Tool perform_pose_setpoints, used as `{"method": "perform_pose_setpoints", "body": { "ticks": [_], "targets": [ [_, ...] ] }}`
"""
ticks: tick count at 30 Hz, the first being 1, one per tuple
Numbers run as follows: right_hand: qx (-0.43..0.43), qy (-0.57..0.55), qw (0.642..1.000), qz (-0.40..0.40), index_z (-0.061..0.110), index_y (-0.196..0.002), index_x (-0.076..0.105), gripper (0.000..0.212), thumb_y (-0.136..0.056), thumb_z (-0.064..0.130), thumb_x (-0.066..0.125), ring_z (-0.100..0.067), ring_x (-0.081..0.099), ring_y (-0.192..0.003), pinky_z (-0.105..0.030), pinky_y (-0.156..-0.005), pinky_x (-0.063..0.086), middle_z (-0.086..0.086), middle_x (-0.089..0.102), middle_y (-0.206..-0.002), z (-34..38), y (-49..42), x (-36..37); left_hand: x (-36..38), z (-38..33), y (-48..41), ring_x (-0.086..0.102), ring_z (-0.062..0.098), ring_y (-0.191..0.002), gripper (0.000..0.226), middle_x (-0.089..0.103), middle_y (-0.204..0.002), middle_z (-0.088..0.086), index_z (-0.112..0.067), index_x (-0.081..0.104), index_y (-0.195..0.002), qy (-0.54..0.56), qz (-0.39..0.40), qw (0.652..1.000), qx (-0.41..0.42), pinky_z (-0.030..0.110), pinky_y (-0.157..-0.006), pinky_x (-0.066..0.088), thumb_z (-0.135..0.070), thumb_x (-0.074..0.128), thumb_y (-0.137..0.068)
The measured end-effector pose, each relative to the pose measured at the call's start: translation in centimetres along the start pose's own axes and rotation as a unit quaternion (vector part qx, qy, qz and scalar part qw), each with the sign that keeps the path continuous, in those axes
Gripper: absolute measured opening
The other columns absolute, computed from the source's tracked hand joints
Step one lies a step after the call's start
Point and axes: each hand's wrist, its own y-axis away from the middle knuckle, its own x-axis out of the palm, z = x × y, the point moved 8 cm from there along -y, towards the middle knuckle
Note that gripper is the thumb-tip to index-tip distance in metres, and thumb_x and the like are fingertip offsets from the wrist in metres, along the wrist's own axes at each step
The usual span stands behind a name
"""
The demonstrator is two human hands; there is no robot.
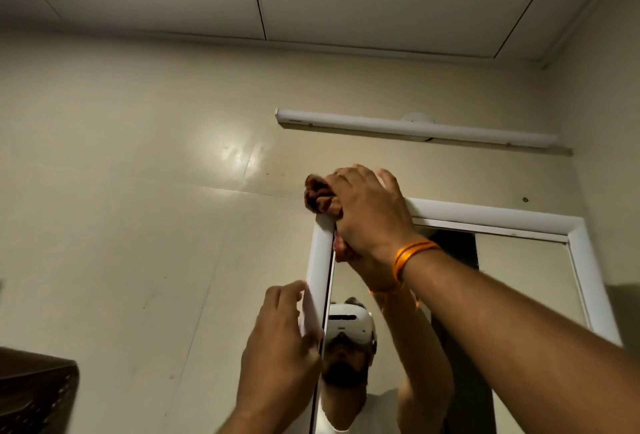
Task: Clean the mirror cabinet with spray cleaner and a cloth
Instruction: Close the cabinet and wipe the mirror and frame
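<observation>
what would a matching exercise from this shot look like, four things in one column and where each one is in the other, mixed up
Column 1
1. cloth
2. left hand
3. tube light
4. orange band

Column 2
A. on the wall above the mirror cabinet
B. round the wrist of the right hand
C. holding the cabinet's left frame edge
D. bunched at the frame's top left corner

Pairs: 1-D, 2-C, 3-A, 4-B
</observation>
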Motion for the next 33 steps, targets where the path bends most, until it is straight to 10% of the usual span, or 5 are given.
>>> {"method": "perform_pose_setpoints", "body": {
  "ticks": [9, 21, 33],
  "targets": [
    [-0.125, 0.061, 0.99, 0.036, 0.031, -0.134, 0.049, 0.05, -0.084, 0.03, 0.052, -0.021, 0.034, -0.134, -0.044, -0.113, 0.02, 0.003, 0.044, -0.142, 2.4, -0.6, -0.2, -0.1, -2.5, -1.3, 0.034, 0.016, -0.127, 0.053, 0.038, -0.139, -0.005, -0.028, 0.045, -0.133, -0.069, -0.081, 0.994, 0.008, 0.037, -0.101, 0.034, -0.02, 0.065, -0.084],
    [0.154, 0.019, 0.988, 0.007, 0.025, -0.13, 0.05, 0.048, -0.084, 0.032, 0.057, -0.025, 0.045, -0.123, -0.044, -0.11, 0.026, -0.001, 0.051, -0.131, -7.4, 3.5, -1.3, 2.2, -5.0, -0.1, 0.036, 0.021, -0.133, 0.056, 0.042, -0.139, 0.0, -0.022, 0.047, -0.134, -0.102, -0.068, 0.984, 0.128, 0.044, -0.105, 0.041, -0.022, 0.069, -0.082],
    [0.037, 0.069, 0.997, 0.001, 0.026, -0.131, 0.051, 0.045, -0.086, 0.028, 0.054, -0.023, 0.043, -0.127, -0.046, -0.114, 0.021, 0.002, 0.054, -0.132, -6.2, 2.8, -1.9, 9.5, -10.6, 3.7, 0.031, 0.021, -0.136, 0.055, 0.043, -0.14, 0.001, -0.024, 0.047, -0.13, -0.07, -0.049, 0.981, 0.174, 0.041, -0.112, 0.018, -0.037, 0.041, -0.077]
  ]
}}
